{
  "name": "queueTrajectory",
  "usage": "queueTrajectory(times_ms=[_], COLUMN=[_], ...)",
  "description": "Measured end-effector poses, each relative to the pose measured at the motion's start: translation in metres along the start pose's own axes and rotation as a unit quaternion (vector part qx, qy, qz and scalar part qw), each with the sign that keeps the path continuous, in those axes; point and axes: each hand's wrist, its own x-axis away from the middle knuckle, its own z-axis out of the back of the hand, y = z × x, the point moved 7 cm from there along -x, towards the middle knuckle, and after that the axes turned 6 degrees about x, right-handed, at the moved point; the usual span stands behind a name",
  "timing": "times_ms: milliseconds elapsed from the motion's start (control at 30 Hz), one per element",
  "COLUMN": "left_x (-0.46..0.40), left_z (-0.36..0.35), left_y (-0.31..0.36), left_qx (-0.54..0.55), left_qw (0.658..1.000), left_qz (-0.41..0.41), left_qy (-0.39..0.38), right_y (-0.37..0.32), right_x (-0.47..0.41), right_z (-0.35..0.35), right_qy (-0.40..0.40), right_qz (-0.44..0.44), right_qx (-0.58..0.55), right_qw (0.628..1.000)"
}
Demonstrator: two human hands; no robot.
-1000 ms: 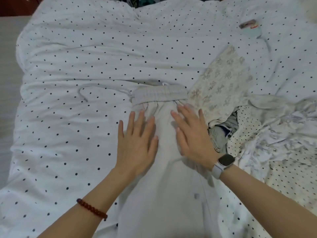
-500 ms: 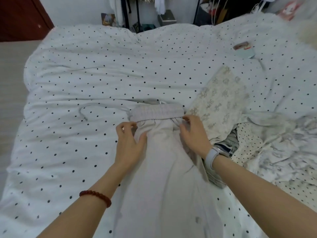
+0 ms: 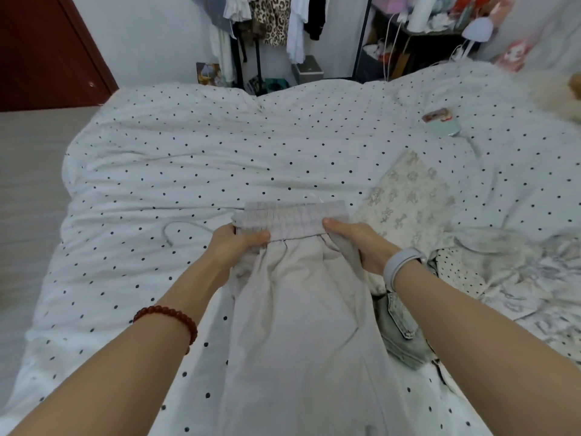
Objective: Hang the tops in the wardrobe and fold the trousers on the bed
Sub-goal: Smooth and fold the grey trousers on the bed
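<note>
Trousers (image 3: 301,325) lie mid-bed (image 3: 188,171), long axis running from the viewer toward the far edge — waistband (image 3: 292,220) at the far end, legs trailing back under the arms and out of the bottom of the view. Left hand (image 3: 234,247) grips the left end of the waistband, thumb on top, fingers curled under the cloth. Right hand (image 3: 361,243) grips the right end the same way. Waistband is bunched, elastic, lifted slightly off the duvet; drawstring (image 3: 182,229) loops out to the left. Right of the trousers: a patterned folded garment (image 3: 408,199), a denim piece (image 3: 402,335) just beside the right forearm, crumpled clothes (image 3: 518,272) further right. Phone (image 3: 441,122) lies on the far right of the bed. Clothes rack (image 3: 270,23) stands behind the bed.
</note>
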Motion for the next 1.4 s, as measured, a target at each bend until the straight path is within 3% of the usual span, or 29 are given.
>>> queueTrajectory(times_ms=[133, 267, 500, 700, 900, 1000, 1100, 1167, 1267, 1333, 1400], left_x=[0.026, 0.06, 0.119, 0.153, 0.192, 0.208, 0.213, 0.217, 0.233, 0.246, 0.263], left_z=[0.005, 0.01, 0.008, 0.013, 0.021, 0.017, 0.013, 0.008, -0.01, -0.016, -0.017], left_y=[0.024, 0.057, 0.145, 0.254, 0.381, 0.376, 0.343, 0.313, 0.248, 0.217, 0.187], left_qx=[0.003, 0.011, 0.014, -0.02, -0.135, -0.274, -0.419, -0.504, -0.579, -0.581, -0.578], left_qw=[0.999, 0.997, 0.991, 0.967, 0.881, 0.837, 0.768, 0.721, 0.677, 0.669, 0.662], left_qz=[-0.037, -0.077, -0.134, -0.244, -0.406, -0.399, -0.403, -0.395, -0.403, -0.425, -0.443], left_qy=[-0.001, 0.024, 0.022, 0.066, 0.204, 0.255, 0.269, 0.265, 0.208, 0.186, 0.176], right_y=[-0.034, -0.08, -0.175, -0.267, -0.365, -0.354, -0.323, -0.301, -0.25, -0.223, -0.193], right_x=[0.033, 0.081, 0.161, 0.213, 0.256, 0.253, 0.243, 0.25, 0.261, 0.272, 0.287], right_z=[-0.001, 0.001, 0.01, 0.014, 0.014, 0.012, 0.011, 0.005, -0.01, -0.018, -0.021], right_qy=[-0.007, 0.04, 0.17, 0.229, 0.22, 0.212, 0.189, 0.186, 0.177, 0.176, 0.18], right_qz=[0.043, 0.127, 0.231, 0.329, 0.456, 0.412, 0.344, 0.316, 0.293, 0.29, 0.298], right_qx=[0.032, 0.127, 0.294, 0.235, 0.158, 0.221, 0.358, 0.495, 0.647, 0.676, 0.672], right_qw=[0.999, 0.983, 0.912, 0.886, 0.848, 0.858, 0.847, 0.788, 0.681, 0.654, 0.653])
